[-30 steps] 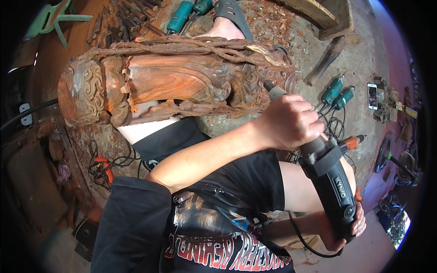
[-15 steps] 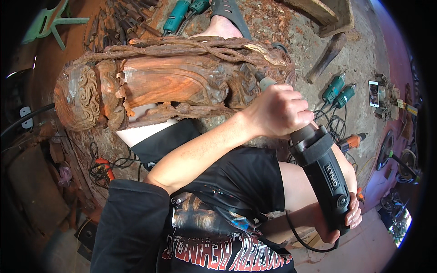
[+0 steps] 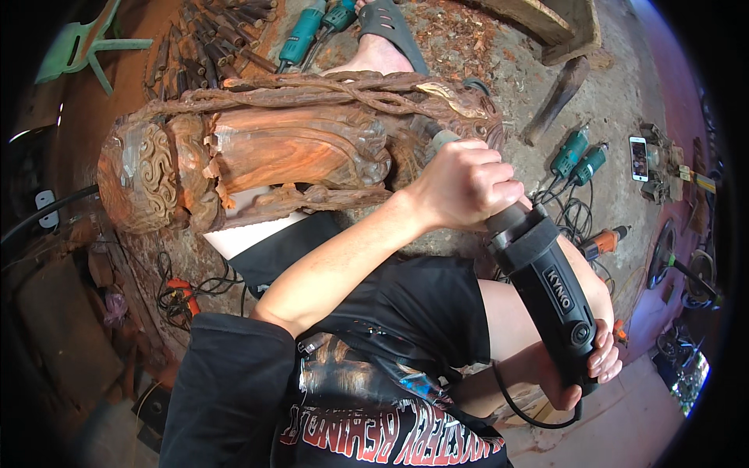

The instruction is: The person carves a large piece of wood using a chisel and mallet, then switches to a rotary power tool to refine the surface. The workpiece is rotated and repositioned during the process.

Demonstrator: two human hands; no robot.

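Note:
A long reddish-brown wood carving (image 3: pixel 289 148) lies sideways across my legs, with scrolls at its left end and twisted stems along its far edge. Wrapped round the front neck of a black corded power carving tool (image 3: pixel 550 273) is my left hand (image 3: pixel 468 183), its fingers closed. My right hand (image 3: pixel 585 366) grips the rear end of the same tool's body. The tool slants up and left, and its tip meets the carved area near the carving's right end. Whether the tip cuts into the wood I cannot tell.
Several wooden-handled tools (image 3: pixel 211 47) lie in a heap at the far left. Teal power tools (image 3: pixel 300 39) rest beside my sandalled foot (image 3: pixel 382 47); more teal tools (image 3: pixel 573 152) with tangled cords lie right. Beyond them stands a phone (image 3: pixel 639 159). A wooden mallet-like piece (image 3: pixel 558 97) lies nearby.
The tool's tip and my left hand have shifted slightly left over the carving. The carving appears a little lower in view. Both hands keep their hold.

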